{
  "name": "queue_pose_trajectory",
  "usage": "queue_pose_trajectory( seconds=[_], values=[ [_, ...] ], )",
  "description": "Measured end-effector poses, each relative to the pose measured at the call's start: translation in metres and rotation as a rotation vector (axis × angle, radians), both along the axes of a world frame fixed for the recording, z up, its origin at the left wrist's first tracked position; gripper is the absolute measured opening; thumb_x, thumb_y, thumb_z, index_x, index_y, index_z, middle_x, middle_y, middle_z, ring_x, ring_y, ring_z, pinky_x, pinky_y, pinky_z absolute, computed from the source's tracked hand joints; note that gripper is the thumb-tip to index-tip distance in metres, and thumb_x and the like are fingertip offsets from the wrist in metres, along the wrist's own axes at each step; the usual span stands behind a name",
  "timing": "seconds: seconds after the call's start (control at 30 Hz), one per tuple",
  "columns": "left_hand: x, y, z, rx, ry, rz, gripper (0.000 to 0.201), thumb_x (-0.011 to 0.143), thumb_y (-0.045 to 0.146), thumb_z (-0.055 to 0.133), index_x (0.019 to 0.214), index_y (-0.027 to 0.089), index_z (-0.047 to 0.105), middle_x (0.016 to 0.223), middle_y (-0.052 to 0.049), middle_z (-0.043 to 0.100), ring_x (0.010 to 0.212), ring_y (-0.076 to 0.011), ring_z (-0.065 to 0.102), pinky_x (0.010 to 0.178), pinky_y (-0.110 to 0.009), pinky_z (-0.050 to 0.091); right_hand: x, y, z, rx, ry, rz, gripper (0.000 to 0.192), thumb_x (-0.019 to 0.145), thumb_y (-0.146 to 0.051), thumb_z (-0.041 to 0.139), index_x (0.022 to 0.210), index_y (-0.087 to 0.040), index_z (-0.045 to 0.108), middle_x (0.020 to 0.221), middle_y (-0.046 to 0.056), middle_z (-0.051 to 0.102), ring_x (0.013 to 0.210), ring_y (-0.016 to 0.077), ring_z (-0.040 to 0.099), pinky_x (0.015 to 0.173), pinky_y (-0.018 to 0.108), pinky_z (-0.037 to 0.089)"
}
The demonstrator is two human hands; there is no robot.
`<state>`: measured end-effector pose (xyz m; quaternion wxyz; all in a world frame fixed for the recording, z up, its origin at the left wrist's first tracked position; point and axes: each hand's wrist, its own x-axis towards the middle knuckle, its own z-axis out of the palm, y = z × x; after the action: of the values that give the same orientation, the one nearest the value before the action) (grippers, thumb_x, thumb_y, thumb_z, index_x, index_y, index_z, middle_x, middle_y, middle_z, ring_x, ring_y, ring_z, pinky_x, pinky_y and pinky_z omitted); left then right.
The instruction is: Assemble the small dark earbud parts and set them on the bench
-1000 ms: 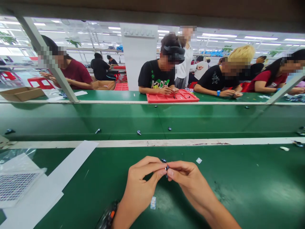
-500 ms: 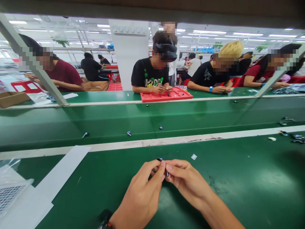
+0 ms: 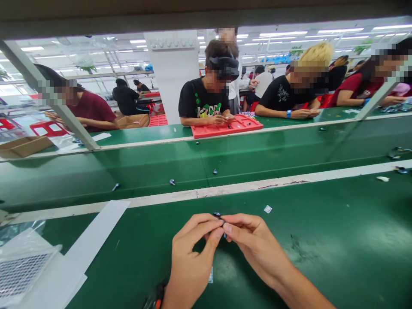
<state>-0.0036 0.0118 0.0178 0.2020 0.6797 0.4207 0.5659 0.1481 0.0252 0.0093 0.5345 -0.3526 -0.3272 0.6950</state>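
Table: a green work surface (image 3: 337,240) fills the lower half of the view, with a white strip along its far edge.
Belt: a darker green conveyor (image 3: 257,159) runs left to right beyond that strip.
People: several workers sit on the far side of the belt; the one straight ahead, in a black shirt (image 3: 202,101), leans over a tray.
Tray: a red tray (image 3: 228,127) lies on the far ledge under that worker's hands.
Box: a brown cardboard box (image 3: 22,146) stands at the far left.
Plastic bag: a clear bag with a mesh-patterned sheet (image 3: 22,268) lies at the near left, on white paper.
Left hand: the left hand (image 3: 193,257) is raised just above the table, thumb and forefinger pinched on one side of a small dark part.
Right hand: the right hand (image 3: 254,244) meets it fingertip to fingertip, pinching the same part from the other side.
Small part: the small dark part (image 3: 219,216) sits between both sets of fingertips at the centre, mostly hidden; its shape cannot be told.
Belt pieces: three tiny dark pieces (image 3: 172,182) lie well apart on the belt.
Sticker: a small white sticker (image 3: 268,209) lies on the table just beyond the right hand.
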Motion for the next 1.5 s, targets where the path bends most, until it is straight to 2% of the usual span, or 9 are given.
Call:
queue_pose_trajectory(
  seconds=[0.17,0.3,0.53,0.67,0.83,1.0,1.17,1.37,1.5],
  values=[
    [-0.0029,0.0006,0.0018,0.064,0.079,0.003,0.021,0.086,0.007,0.065,0.093,0.021,0.079,0.095,-0.005,0.076,0.085,-0.0153,0.073,0.078,-0.02,0.06,0.0008,-0.0006,0.0025,-0.007,0.065,0.035,0.024,0.059,-0.032,0.095,0.077,-0.02,0.084,0.074,0.003,0.077,0.065,0.0104,0.059,0.068,0.023,0.049],
    [-0.0025,0.0007,0.0016,0.05,0.042,-0.044,0.026,0.086,0.005,0.063,0.095,0.022,0.08,0.096,-0.005,0.076,0.087,-0.0159,0.073,0.08,-0.021,0.06,-0.0009,-0.002,0.0016,-0.031,0.155,0.066,0.024,0.059,-0.028,0.095,0.078,-0.02,0.084,0.072,0.002,0.077,0.065,0.0084,0.06,0.07,0.02,0.051],
    [0.0038,0.0019,0.0057,-0.341,-0.504,-0.246,0.012,0.081,0.013,0.075,0.083,0.023,0.08,0.086,-0.001,0.072,0.071,-0.0114,0.07,0.063,-0.016,0.059,-0.006,-0.0066,0.0011,0.01,0.175,0.035,0.023,0.059,-0.027,0.095,0.079,-0.022,0.083,0.072,-0.001,0.078,0.065,0.0068,0.063,0.069,0.017,0.053],
    [0.0062,0.0037,0.0059,-0.471,-0.664,-0.296,0.008,0.078,0.013,0.08,0.08,0.02,0.079,0.079,0.0,0.073,0.063,-0.0071,0.065,0.062,-0.013,0.056,-0.0034,-0.0063,-0.0013,0.122,0.105,0.021,0.016,0.068,-0.025,0.091,0.082,-0.024,0.083,0.079,-0.001,0.079,0.071,0.0082,0.067,0.072,0.016,0.055],
    [0.0054,0.0031,0.0039,-0.382,-0.546,-0.261,0.012,0.079,0.011,0.077,0.082,0.022,0.081,0.083,-0.001,0.071,0.059,-0.0063,0.062,0.059,-0.014,0.056,0.0003,-0.0053,-0.0033,0.264,0.005,-0.01,0.012,0.075,-0.023,0.086,0.086,-0.027,0.083,0.084,0.0,0.08,0.077,0.01,0.07,0.075,0.017,0.056],
    [0.0038,0.0,0.0009,-0.186,-0.286,-0.137,0.027,0.081,0.007,0.074,0.096,0.028,0.082,0.088,-0.001,0.073,0.068,-0.0099,0.067,0.061,-0.016,0.056,0.0012,-0.0055,-0.001,0.266,-0.027,-0.032,0.012,0.077,-0.025,0.084,0.089,-0.028,0.083,0.09,0.0,0.081,0.08,0.0089,0.071,0.075,0.013,0.056],
    [0.0037,-0.0004,0.0015,-0.071,-0.187,-0.073,0.026,0.081,0.005,0.072,0.092,0.027,0.08,0.087,0.0,0.073,0.073,-0.011,0.068,0.063,-0.016,0.057,0.0019,-0.0069,-0.0021,0.269,-0.052,-0.045,0.013,0.077,-0.024,0.085,0.088,-0.028,0.083,0.089,0.0,0.081,0.081,0.0092,0.071,0.076,0.014,0.056],
    [0.0021,-0.0026,0.0031,-0.106,-0.139,-0.08,0.023,0.083,0.006,0.068,0.089,0.026,0.076,0.091,0.0,0.071,0.08,-0.0119,0.069,0.066,-0.016,0.057,0.0032,-0.0059,-0.0026,0.292,-0.093,-0.058,0.013,0.077,-0.023,0.083,0.089,-0.029,0.082,0.087,-0.001,0.08,0.08,0.0095,0.07,0.077,0.015,0.056],
    [0.0054,-0.0038,0.0046,-0.224,-0.27,-0.121,0.016,0.083,0.009,0.069,0.086,0.023,0.076,0.093,-0.002,0.07,0.071,-0.0118,0.067,0.057,-0.017,0.058,0.0024,-0.0059,-0.0006,0.343,-0.132,-0.076,0.013,0.079,-0.02,0.081,0.088,-0.029,0.082,0.087,0.0,0.079,0.078,0.0111,0.07,0.073,0.018,0.057]
  ],
)
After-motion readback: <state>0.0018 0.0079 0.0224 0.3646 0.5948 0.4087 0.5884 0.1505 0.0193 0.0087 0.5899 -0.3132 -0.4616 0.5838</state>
